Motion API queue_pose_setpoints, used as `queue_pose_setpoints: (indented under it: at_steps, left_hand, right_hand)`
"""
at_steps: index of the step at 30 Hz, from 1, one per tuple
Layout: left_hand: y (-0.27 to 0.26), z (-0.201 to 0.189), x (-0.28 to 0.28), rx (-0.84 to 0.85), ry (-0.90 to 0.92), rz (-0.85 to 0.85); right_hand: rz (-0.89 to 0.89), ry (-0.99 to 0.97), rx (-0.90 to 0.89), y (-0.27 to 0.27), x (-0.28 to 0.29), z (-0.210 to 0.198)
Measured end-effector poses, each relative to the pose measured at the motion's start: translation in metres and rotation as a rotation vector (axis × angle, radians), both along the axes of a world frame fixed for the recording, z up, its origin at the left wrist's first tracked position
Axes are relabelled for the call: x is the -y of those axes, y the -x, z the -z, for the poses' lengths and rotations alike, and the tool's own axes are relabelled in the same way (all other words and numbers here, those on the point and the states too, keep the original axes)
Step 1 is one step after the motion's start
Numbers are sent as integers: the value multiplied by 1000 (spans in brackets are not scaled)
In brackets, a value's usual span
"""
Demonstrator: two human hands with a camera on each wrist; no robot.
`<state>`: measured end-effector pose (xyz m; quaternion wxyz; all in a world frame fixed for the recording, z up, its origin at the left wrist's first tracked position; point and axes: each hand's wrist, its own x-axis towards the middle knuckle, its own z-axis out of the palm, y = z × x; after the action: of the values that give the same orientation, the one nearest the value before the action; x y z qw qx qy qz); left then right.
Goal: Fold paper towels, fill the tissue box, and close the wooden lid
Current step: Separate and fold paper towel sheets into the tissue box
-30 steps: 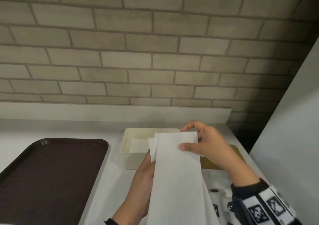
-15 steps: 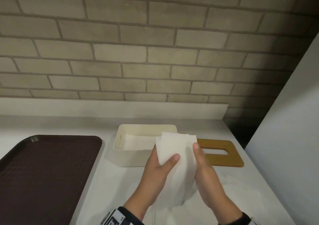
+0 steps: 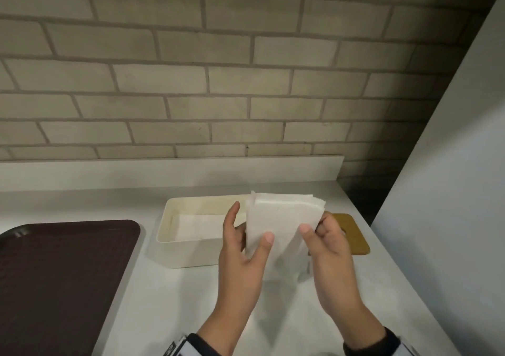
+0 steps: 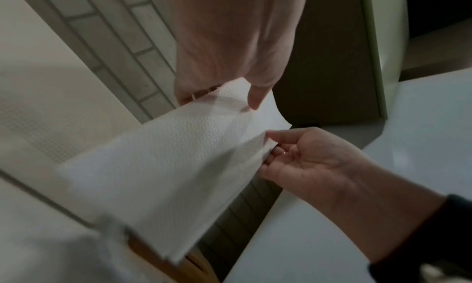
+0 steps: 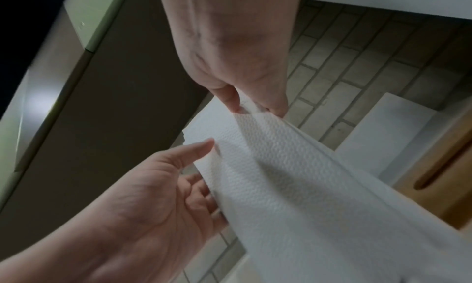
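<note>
A folded white paper towel [image 3: 281,227] stands upright in the air, just in front of the cream tissue box [image 3: 191,257]. My left hand [image 3: 254,235] pinches its left side, thumb on the front and fingers behind. At the towel's right edge my right hand [image 3: 314,232] pinches it between thumb and fingers. White paper lies inside the open box. The wooden lid [image 3: 352,235] with its slot lies flat on the counter right of the box, partly hidden by my right hand. The wrist views show the same towel [image 4: 166,156] [image 5: 293,176] and the lid [image 5: 447,176].
A dark brown tray [image 3: 62,273] lies on the white counter [image 3: 177,301] to the left. A brick wall with a low white backsplash [image 3: 164,172] runs behind the box. A tall white panel [image 3: 451,191] closes off the right side.
The long strip held up a second ago is now folded into a shorter stack. Both hands came lower and now pinch it from either side in front of the box.
</note>
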<state>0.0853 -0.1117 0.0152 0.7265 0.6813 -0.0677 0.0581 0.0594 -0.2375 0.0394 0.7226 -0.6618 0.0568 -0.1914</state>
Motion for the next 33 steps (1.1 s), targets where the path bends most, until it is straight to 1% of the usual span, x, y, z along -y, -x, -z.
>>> queue_pose_setpoints:
  at_steps: [2,4,7,10,13,15,18,20,23,25,27,29,30,33]
  left_hand:
    - [1,7,3,-38,10,-4]
    - [1,19,5,-98,10,17]
    - [2,29,9,-144,-23,31]
    - [0,19,11,-79,-30,18]
    - [-3,5,13,2,15,14]
    - [-5,3,12,17,24,-1]
    - [-3,3,10,7,25,-37]
    - [-4,-1,9,2,53,-52]
    - [-13,-18,4,41,114,-48]
    - [-18,-31,0,85,147,-38]
    - [-20,-35,-2,121,163,-11]
    - [-17,-24,-2,123,131,19]
    - [-14,-15,-2,95,105,22]
    - [-4,19,2,-54,45,-4]
  right_hand:
    - [-10,-8,-2,-2,0,7]
    - [-6,-18,-57,-2,-4,23]
    - [51,34,-96,-3,-10,42]
    - [83,56,-39,-7,-9,33]
    - [92,6,66,-10,-7,14]
    - [94,-33,101,-10,-7,5]
    - [75,-127,104,-11,-5,1]
    - [21,-156,81,-12,-3,2]
    - [-58,-104,36,-11,-4,7]
    - [-63,-60,16,-11,-6,5]
    - [-70,-74,34,-13,-7,2]
    - [-78,-114,59,-14,-7,3]
    - [-75,-136,59,-14,-7,6]
    - [-27,-134,-12,-13,-11,31]
